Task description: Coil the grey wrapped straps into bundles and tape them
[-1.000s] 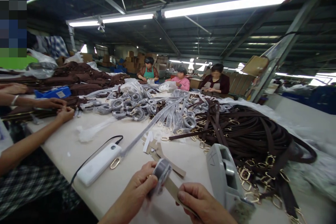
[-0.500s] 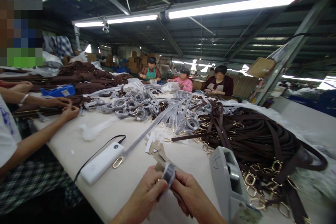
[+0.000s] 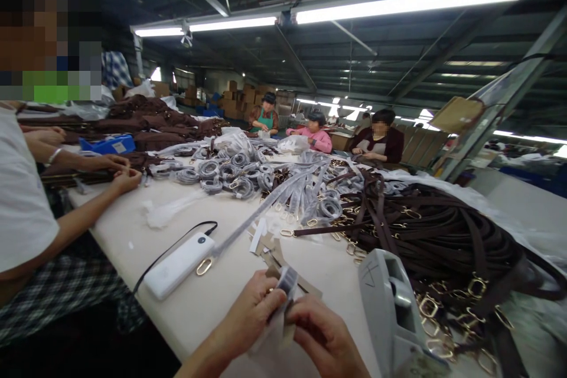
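Near the table's front edge, my left hand (image 3: 257,307) is closed round a coiled strap (image 3: 287,281) in clear plastic wrap. Close beside it on the right, my right hand (image 3: 321,328) pinches a small grey-brown piece (image 3: 289,328), partly hidden by its fingers. Brown card strips and white paper slips (image 3: 258,235) lie just beyond both hands. A wrapped strap (image 3: 261,212) with a gold ring stretches away across the table.
A white power bank (image 3: 179,266) with a black cable lies left. To the right stand a grey tape dispenser (image 3: 376,307) and a pile of brown straps (image 3: 443,230). Wrapped coils (image 3: 234,171) cover the middle. A person's hands (image 3: 126,174) are at left; several people sit beyond.
My right hand has shifted its fingers, and the grey-brown piece now shows below the coil. The view has swung slightly left. The person at left leans further into view.
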{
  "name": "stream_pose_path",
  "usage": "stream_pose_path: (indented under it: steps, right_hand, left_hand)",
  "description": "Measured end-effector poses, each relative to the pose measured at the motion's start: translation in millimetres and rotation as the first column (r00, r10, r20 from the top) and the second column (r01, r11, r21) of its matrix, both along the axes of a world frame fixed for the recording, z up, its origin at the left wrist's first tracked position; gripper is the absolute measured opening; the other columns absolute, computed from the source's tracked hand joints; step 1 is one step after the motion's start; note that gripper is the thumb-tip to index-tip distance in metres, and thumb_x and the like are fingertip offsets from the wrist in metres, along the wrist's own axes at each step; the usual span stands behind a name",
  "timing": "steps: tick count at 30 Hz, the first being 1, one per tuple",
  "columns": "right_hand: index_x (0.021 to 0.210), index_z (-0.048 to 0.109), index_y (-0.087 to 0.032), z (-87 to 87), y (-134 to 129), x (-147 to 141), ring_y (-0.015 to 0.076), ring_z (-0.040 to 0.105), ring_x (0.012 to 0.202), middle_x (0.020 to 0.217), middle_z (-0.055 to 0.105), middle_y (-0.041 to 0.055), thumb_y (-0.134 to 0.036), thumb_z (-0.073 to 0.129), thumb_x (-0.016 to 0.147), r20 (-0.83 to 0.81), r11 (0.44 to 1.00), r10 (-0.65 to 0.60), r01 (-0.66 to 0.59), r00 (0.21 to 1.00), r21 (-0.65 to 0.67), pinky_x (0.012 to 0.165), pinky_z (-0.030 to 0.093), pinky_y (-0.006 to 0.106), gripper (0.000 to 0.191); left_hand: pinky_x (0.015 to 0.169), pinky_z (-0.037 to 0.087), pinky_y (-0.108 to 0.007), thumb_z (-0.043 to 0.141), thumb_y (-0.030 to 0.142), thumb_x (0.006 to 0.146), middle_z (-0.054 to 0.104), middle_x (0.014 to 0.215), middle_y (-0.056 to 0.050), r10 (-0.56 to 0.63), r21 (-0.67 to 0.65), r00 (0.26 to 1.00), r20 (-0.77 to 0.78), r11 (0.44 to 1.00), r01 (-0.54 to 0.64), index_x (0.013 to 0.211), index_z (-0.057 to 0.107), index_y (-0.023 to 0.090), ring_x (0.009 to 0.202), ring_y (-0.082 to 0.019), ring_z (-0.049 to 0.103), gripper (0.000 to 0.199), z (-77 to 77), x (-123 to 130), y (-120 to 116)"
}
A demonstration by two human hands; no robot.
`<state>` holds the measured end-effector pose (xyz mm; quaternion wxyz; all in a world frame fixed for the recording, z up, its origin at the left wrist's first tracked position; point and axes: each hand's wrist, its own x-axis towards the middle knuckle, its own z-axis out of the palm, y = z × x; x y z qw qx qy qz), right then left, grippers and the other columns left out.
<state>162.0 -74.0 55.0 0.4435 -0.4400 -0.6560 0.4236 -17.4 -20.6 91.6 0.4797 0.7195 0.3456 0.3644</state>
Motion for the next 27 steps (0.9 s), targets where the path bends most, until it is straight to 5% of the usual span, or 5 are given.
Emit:
stream_pose_path:
  steps: [4,14,20,24,27]
  right_hand:
    - [0.076,0.065,-0.022,0.7,-0.4,1.3,0.0170,0.057,0.075,0.089,0.057,0.0040,-0.027,0.059,0.088,0.191,0.979,-0.096,0.058,0.977,0.195,0.064,0.046,0.026,0.015]
    - [0.080,0.064,-0.023,13.6,-4.2,7.1,0.0201,0.059,0.090,0.098,0.058,0.0061,-0.025,0.056,0.092,0.307,0.954,-0.212,0.127,0.928,0.273,0.074,0.050,0.027,0.015]
    - [0.078,0.062,-0.022,3.8,-2.1,15.2,0.0147,0.063,0.072,0.111,0.060,0.0088,-0.019,0.055,0.090,0.399,0.945,-0.229,0.105,0.888,0.309,0.066,0.053,0.024,0.015]
    - [0.084,0.061,-0.022,2.0,2.7,20.2,0.0202,0.068,0.100,0.148,0.044,0.0122,-0.010,0.049,0.090,0.492,0.894,-0.201,-0.047,0.847,0.445,0.084,0.055,0.026,0.018]
    - [0.092,0.060,-0.023,2.0,7.5,22.6,0.0234,0.056,0.126,0.145,0.051,0.0114,-0.009,0.050,0.090,0.504,0.848,-0.131,-0.167,0.854,0.504,0.101,0.048,0.028,0.017]
  left_hand:
    - [0.091,0.035,-0.030,0.047,0.037,0.089,0.065,0.089,-0.003,-0.042,0.027,0.998,-0.038,0.999,0.043,0.068,0.062,0.021,0.093,-0.023,0.052,0.030,0.3,3.5,-3.7]
    - [0.112,0.012,-0.047,0.048,0.022,0.089,0.064,0.104,-0.002,-0.123,0.102,0.955,-0.270,0.983,0.155,0.084,0.066,0.024,0.113,-0.025,0.045,0.019,6.5,5.6,-10.3]
    - [0.114,0.004,-0.056,0.051,0.021,0.089,0.062,0.104,-0.004,-0.112,0.128,0.922,-0.371,0.977,0.170,0.075,0.059,0.020,0.119,-0.027,0.043,0.016,4.5,6.3,-7.6]
    - [0.115,-0.001,-0.057,0.053,0.015,0.088,0.060,0.116,-0.001,-0.142,0.146,0.899,-0.415,0.965,0.220,0.082,0.059,0.022,0.126,-0.024,0.039,0.011,0.3,6.2,-4.5]
    - [0.115,0.003,-0.058,0.054,0.015,0.088,0.059,0.117,0.001,-0.164,0.162,0.878,-0.449,0.952,0.261,0.081,0.058,0.022,0.126,-0.023,0.040,0.011,-1.0,4.7,-1.0]
